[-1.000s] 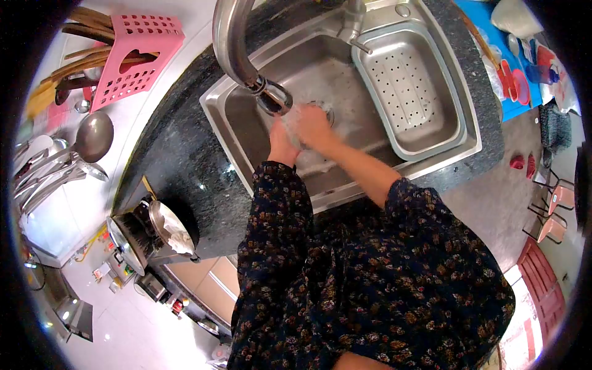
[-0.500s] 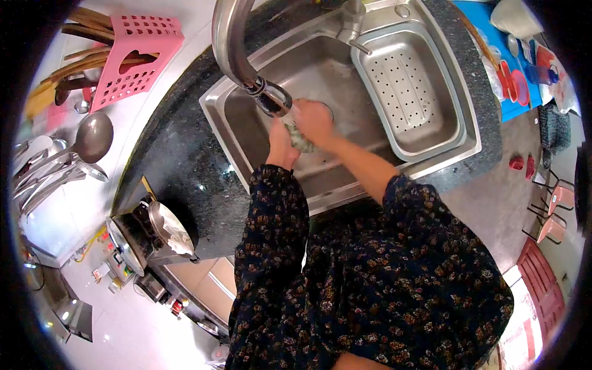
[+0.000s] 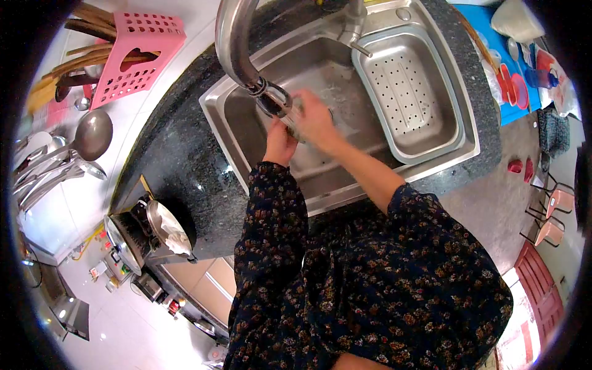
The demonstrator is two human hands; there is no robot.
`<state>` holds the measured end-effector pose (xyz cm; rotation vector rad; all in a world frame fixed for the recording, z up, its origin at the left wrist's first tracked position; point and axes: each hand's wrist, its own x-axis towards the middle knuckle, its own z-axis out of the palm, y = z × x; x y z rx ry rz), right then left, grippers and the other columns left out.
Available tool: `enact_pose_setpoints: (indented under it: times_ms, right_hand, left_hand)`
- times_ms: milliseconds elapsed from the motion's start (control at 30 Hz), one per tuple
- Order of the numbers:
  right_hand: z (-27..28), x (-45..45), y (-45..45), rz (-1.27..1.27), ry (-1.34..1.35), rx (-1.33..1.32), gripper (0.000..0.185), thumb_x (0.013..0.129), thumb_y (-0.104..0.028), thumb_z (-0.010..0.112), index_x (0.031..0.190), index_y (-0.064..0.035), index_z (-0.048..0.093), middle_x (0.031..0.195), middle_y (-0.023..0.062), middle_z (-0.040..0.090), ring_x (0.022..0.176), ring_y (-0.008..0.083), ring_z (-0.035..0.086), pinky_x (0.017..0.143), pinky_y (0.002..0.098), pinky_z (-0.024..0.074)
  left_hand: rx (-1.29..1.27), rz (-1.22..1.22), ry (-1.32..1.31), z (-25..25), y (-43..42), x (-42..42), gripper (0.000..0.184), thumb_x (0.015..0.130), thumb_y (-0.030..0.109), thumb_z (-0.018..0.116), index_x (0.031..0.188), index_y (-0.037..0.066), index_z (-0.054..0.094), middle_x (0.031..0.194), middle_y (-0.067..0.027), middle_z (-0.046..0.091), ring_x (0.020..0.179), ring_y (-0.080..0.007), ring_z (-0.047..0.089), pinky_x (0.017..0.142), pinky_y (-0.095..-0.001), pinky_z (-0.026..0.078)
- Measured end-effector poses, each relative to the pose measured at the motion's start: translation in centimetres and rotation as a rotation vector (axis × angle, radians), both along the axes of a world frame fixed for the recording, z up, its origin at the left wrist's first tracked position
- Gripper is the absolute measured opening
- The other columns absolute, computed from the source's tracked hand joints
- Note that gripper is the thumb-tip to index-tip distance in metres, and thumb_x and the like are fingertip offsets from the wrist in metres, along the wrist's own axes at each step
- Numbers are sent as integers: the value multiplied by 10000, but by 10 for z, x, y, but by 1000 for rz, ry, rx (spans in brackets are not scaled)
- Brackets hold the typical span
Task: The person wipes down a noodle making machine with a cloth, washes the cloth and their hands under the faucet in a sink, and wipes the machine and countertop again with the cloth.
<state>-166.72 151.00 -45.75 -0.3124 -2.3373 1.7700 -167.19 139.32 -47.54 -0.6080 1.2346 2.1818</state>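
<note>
Right hand (image 3: 314,118) shifted slightly forward, beside faucet (image 3: 270,95).

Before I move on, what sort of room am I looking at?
It looks like a kitchen, probably a home one, though I can't be sure. The signs are the steel sink under a curved tap, the pink holder full of utensils, and the big ladle below it.
</note>
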Motion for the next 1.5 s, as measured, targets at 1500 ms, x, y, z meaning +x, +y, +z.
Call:
enact_pose_setpoints:
  times_ms: [1500]
  right_hand:
    - [-20, -10, 43, 548, -946, -1241, 479, 753, -122, 753, 1169, -128, 516, 1129, 63, 575, 994, 197, 571, 657, 342, 513]
  left_hand:
    - [2, -368, -140, 45, 11, -27, 345, 889, 221, 621, 1191, 73, 541, 1049, -78, 602, 930, -214, 606, 763, -367, 541]
